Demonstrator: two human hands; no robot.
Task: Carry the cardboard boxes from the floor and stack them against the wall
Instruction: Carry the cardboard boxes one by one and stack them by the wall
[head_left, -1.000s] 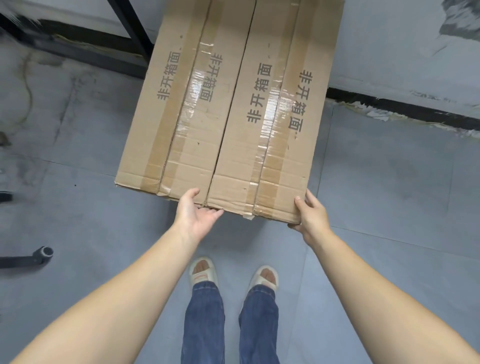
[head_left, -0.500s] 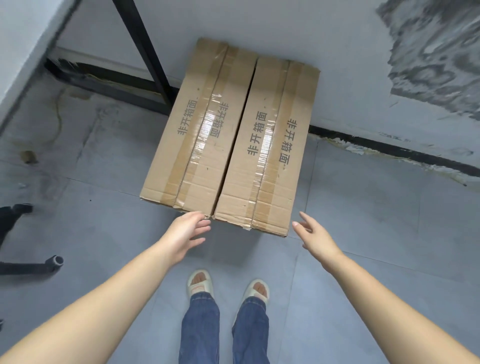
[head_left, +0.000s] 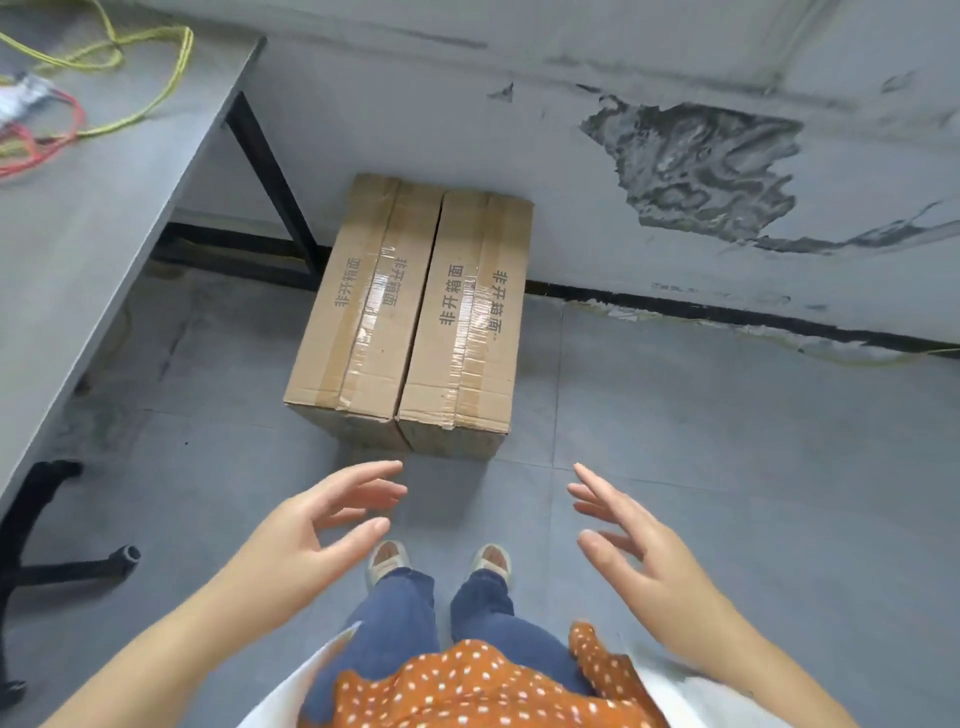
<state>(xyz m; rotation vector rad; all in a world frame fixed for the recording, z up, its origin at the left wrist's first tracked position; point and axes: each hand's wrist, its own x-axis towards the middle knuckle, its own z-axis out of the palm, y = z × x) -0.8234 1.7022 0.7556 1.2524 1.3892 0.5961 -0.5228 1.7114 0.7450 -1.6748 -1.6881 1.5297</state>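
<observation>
Two long brown cardboard boxes lie side by side on the grey floor, their far ends against the wall (head_left: 571, 171). The left box (head_left: 358, 306) and the right box (head_left: 467, 322) are taped along their tops and carry printed characters. My left hand (head_left: 317, 525) hovers in front of the boxes, fingers spread, holding nothing. My right hand (head_left: 628, 540) is level with it on the other side, also empty with fingers apart. Neither hand touches a box.
A grey table (head_left: 93, 218) with black legs stands at the left, with yellow and red cables (head_left: 104, 67) on it. A black chair base (head_left: 57, 556) sits under the table's edge. The wall has a patch of peeled paint (head_left: 701, 171). My feet (head_left: 441, 561) stand just behind the boxes.
Both hands have let go of the boxes and pulled back toward me. The boxes now rest on the floor against the wall, and my view has risen and backed away.
</observation>
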